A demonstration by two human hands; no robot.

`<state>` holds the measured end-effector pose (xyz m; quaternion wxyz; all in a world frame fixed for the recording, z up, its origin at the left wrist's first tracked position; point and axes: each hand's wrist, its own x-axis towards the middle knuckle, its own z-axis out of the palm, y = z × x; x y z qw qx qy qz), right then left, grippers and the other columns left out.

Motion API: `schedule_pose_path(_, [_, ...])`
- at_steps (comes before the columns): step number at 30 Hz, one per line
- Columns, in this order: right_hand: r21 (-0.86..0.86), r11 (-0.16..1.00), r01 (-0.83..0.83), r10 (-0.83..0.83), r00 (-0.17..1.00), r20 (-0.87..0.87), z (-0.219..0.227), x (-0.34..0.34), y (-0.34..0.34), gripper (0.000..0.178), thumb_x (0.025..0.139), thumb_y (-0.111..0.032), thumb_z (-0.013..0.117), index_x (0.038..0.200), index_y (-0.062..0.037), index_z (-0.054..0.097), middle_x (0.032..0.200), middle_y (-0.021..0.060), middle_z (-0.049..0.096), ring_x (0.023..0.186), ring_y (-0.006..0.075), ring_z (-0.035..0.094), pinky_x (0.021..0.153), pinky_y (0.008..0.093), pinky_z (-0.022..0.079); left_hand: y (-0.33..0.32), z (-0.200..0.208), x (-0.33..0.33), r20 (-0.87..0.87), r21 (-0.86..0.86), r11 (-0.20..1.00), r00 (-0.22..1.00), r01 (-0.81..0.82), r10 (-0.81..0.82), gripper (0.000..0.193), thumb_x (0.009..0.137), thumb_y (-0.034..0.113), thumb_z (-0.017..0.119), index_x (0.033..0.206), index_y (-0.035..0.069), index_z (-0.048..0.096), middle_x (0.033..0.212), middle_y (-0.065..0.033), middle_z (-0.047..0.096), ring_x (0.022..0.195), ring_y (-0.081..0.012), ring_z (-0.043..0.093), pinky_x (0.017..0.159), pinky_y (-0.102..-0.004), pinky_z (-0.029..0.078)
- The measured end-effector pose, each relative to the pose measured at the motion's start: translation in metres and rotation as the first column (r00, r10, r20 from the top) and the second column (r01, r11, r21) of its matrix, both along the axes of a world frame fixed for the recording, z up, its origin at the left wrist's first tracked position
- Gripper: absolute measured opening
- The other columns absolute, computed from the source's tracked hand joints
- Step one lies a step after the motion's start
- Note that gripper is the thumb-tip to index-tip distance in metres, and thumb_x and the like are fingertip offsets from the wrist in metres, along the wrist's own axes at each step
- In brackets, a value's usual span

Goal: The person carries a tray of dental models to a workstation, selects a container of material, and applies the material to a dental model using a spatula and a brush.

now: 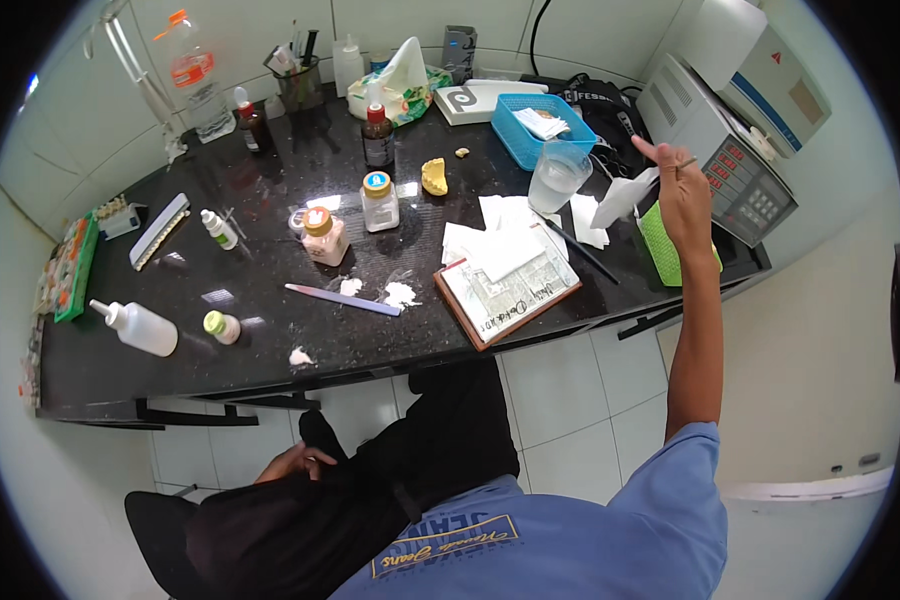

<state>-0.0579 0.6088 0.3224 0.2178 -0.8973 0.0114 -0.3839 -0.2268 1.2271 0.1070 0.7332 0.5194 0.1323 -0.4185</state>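
Note:
My right hand point(684, 205) is raised at the far right, over a green basket point(662, 246). Its fingers close around a thin stick-like tool point(688, 161), while the index finger points out to the left. Beside that hand is a crumpled white tissue point(622, 200); whether the fingers grip it I cannot tell. My left hand point(298, 462) rests low by my lap, fingers loosely apart and nothing visible in them. Near the right hand stand a glass of cloudy water point(556, 188) and a dark slim-handled tool point(585, 252). White tissues point(505, 250) lie partly over a wood-edged board point(510, 298).
Two gold-lidded jars point(380, 210), a brown dropper bottle point(378, 145) and a yellow dental cast point(434, 177) stand mid-counter. A purple spatula-like tool point(342, 298) lies by white powder piles point(401, 294). Farther right are a blue basket point(515, 145) and a grey machine point(740, 200). Squeeze bottle point(145, 328) at left.

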Motion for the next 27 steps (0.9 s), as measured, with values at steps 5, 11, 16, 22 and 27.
schedule_pose_path(5, [-0.034,0.999,0.035,-0.03,0.989,0.146,0.012,0.007,-0.007,0.062,0.113,-0.052,0.037,0.113,-0.009,0.081,0.077,0.007,0.057,0.072,0.0223,0.056,0.073,0.0363,0.046,-0.015,-0.079,0.058,0.161,0.326,0.767,0.768,0.552,-0.62,0.059,0.111,0.051,0.043,0.139,0.002,0.061,0.081,-0.0022,0.065,0.08,-0.0104,0.063,0.077,-0.0271,0.05])
schedule_pose_path(11, [0.222,0.97,0.101,-0.073,0.989,-0.131,0.03,0.006,-0.021,0.071,0.109,-0.059,0.043,0.096,-0.0003,0.08,0.069,0.0038,0.066,0.066,0.0116,0.057,0.068,0.028,0.047,-0.012,-0.123,0.063,0.107,0.253,0.793,0.799,0.554,-0.592,0.05,0.111,0.043,0.049,0.144,0.006,0.059,0.092,-0.0029,0.068,0.091,-0.0108,0.065,0.083,-0.0283,0.051])
schedule_pose_path(16, [0.248,0.968,-0.026,0.09,0.964,-0.252,0.021,0.01,-0.02,0.056,0.111,-0.048,0.044,0.113,-0.0042,0.08,0.087,0.0047,0.07,0.079,0.0105,0.059,0.077,0.0266,0.047,-0.012,-0.12,0.061,0.117,0.242,0.826,0.83,0.509,-0.546,0.05,0.111,0.041,0.048,0.144,0.005,0.059,0.095,-0.0051,0.07,0.093,-0.0119,0.067,0.088,-0.0284,0.051])
schedule_pose_path(22, [0.165,0.985,-0.047,0.042,0.999,0.034,0.013,0.024,-0.028,0.047,0.11,-0.037,0.042,0.122,-0.0102,0.079,0.092,0.0024,0.068,0.081,0.0115,0.056,0.078,0.0263,0.045,-0.001,-0.127,0.054,0.202,0.281,0.842,0.829,0.461,-0.521,0.05,0.112,0.039,0.047,0.145,0.003,0.057,0.096,-0.0075,0.072,0.093,-0.0124,0.068,0.086,-0.0283,0.052])
schedule_pose_path(27, [0.198,0.978,0.062,-0.049,0.996,-0.072,0.014,0.022,-0.022,0.048,0.108,-0.036,0.041,0.117,-0.0083,0.079,0.087,0.0026,0.066,0.077,0.0121,0.056,0.074,0.0273,0.044,-0.002,-0.119,0.052,0.209,0.254,0.888,0.875,0.383,-0.437,0.048,0.112,0.038,0.047,0.146,0.004,0.055,0.1,-0.0093,0.072,0.096,-0.0145,0.07,0.086,-0.0281,0.053])
